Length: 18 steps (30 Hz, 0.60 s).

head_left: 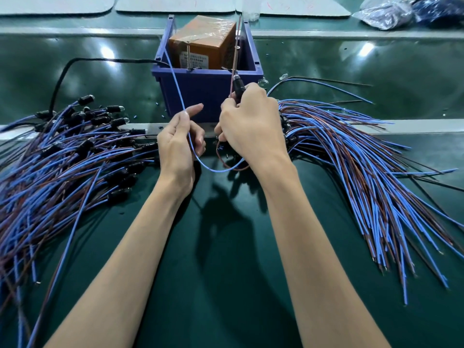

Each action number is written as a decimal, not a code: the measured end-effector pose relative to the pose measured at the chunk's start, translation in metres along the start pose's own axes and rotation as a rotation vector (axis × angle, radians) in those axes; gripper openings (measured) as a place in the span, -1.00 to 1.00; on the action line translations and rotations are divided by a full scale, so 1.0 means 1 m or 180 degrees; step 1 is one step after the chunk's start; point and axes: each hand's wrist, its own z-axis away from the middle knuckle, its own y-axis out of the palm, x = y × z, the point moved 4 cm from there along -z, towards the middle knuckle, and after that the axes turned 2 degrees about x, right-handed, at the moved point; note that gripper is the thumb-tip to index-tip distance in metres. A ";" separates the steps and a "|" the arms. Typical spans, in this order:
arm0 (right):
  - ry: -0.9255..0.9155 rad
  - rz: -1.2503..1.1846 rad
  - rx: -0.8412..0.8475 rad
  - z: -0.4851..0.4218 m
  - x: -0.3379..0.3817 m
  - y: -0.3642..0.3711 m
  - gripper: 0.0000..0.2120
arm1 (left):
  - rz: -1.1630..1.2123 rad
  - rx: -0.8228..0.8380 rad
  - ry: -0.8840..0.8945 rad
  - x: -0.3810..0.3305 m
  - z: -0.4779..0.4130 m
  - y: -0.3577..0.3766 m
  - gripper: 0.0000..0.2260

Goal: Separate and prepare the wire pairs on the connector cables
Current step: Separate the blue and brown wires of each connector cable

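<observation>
Right hand (251, 124): fingers grip a black cylindrical connector (239, 86) (brown wire alongside). Left hand (179, 139): fingers curl round a thin blue wire (212, 170) above the green counter (226, 259).

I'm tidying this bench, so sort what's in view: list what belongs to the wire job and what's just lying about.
In the job: left hand holding the blue wire; right hand gripping the connector and brown wire; left cable pile; right cable pile; possibly the blue bin and orange box, where both wires lead.
Lying about: grey mats, plastic bags.
</observation>
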 end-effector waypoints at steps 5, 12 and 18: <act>0.0034 0.0164 -0.0021 -0.001 -0.005 -0.003 -0.70 | -0.0285 -0.0051 0.0080 0.000 0.003 0.001 -0.75; 0.0121 0.0185 0.0031 0.002 -0.008 -0.014 -0.67 | -0.0472 -0.0032 0.0126 0.000 0.007 0.003 -0.74; 0.0014 0.0199 0.0251 0.002 -0.005 -0.009 -0.78 | -0.0567 0.0028 -0.0002 0.001 0.007 0.004 -0.71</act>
